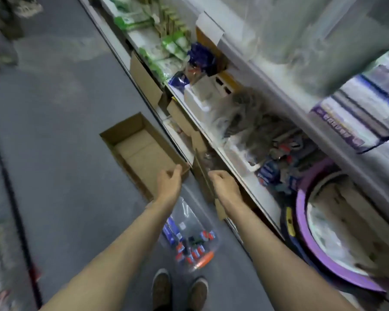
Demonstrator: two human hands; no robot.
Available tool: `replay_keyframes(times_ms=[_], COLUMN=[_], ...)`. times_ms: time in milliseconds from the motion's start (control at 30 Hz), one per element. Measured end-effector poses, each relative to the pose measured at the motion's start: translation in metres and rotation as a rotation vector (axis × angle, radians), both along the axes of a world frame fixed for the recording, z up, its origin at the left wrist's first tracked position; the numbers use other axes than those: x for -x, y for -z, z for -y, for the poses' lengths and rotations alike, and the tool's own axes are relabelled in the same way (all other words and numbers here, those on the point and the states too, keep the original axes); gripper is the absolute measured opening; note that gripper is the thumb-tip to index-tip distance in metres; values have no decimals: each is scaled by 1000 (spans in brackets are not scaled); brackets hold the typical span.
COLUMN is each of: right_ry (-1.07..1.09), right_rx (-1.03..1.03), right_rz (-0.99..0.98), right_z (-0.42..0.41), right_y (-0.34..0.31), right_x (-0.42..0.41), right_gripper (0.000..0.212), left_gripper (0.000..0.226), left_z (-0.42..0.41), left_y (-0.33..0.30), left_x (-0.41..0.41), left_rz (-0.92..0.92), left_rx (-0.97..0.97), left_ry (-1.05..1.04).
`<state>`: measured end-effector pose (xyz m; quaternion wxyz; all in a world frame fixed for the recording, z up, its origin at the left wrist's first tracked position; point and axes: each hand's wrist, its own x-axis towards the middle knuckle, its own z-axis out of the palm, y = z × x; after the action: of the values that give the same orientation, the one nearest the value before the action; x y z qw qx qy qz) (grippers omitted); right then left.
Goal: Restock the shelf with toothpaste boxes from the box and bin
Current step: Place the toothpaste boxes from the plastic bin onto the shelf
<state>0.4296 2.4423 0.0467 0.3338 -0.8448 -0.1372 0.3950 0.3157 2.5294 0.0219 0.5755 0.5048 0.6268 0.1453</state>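
Note:
An open cardboard box (pixel 142 151) lies on the grey floor beside the shelf, and its inside looks bare. A clear plastic bin (pixel 189 239) by my feet holds several blue and red toothpaste boxes (pixel 192 248). My left hand (pixel 170 182) hangs above the near end of the cardboard box, fingers loosely curled, holding nothing. My right hand (pixel 224 184) is level with it, closer to the shelf edge, fingers curled with nothing visible in them. More blue and red toothpaste boxes (pixel 270 173) sit on the white shelf (pixel 245 176) to the right.
The shelving runs along the right, packed with green packs (pixel 171 48), white boxes (pixel 202 95) and purple-labelled packs (pixel 355 122). A purple round tub (pixel 305 234) sits low on the right. Brown cartons (pixel 144 79) stand under the shelf. My shoes (pixel 180 288) are at the bottom.

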Motion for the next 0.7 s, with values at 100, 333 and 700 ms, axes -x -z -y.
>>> replay_keyframes(times_ms=[100,333,700], right_ry=[-88,-191,-83], right_rx=[85,286,387], right_rz=[-72,-243,-442], right_z=[4,20,29], right_y=[89,298,569], right_x=[4,35,65], right_gripper=[26,20,70], left_gripper=[29,50,55], left_z=[12,56,69], left_y=[88,306,526], left_x=[15,59,73], left_rz=[-74,-195,-259], left_rx=[62,201,375], left_ry=[-32,-52,-50])
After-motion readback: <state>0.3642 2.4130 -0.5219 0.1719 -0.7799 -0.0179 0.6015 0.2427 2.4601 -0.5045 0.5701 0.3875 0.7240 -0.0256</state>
